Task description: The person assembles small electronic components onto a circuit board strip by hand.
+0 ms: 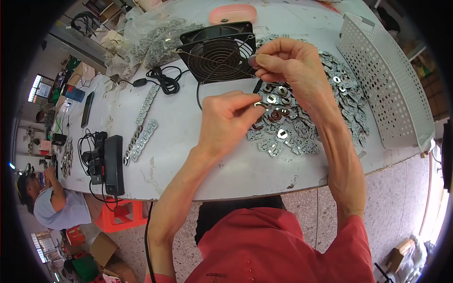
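Above the white tabletop, both hands pinch small parts near heaped grey pieces.

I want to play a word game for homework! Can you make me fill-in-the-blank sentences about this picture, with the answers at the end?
1. The right hand is ____ in the picture than the left hand (higher/lower).
2. The fan has a ____ frame (black/yellow).
3. The basket full of holes stands to the ____ of the heap of small metal pieces (left/right).
4. The person's shirt is ____ (red/green).

Missing words: higher; black; right; red.
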Tool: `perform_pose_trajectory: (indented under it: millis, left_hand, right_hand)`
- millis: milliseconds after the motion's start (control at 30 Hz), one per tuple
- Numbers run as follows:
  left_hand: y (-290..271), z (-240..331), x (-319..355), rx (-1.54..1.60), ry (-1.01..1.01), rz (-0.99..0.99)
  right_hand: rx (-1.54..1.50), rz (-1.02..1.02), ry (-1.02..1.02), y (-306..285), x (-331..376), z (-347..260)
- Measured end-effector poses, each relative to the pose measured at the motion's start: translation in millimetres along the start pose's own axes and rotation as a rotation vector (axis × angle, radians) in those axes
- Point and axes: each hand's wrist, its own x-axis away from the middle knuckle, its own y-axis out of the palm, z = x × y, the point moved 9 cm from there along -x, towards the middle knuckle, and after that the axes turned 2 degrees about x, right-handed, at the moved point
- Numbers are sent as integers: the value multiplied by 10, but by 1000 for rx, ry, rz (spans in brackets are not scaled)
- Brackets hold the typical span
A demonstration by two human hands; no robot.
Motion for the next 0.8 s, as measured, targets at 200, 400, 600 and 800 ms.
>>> perform_pose_trajectory:
  millis: [200,400,600,800]
  left_hand:
    - [-108,13,-35,8,16,21]
    - [-438,-226,-49,460,-117,154]
    - [-411,-148,-35,459,-96,140]
    - [-437,-130,-7,357,-46,168]
  right_hand:
    - [5,-61,16,85,29,12]
    - [30,-119,126,283,105,204]
    - [35,-168,111,402,117,257]
    - [78,-186,73,449,140,237]
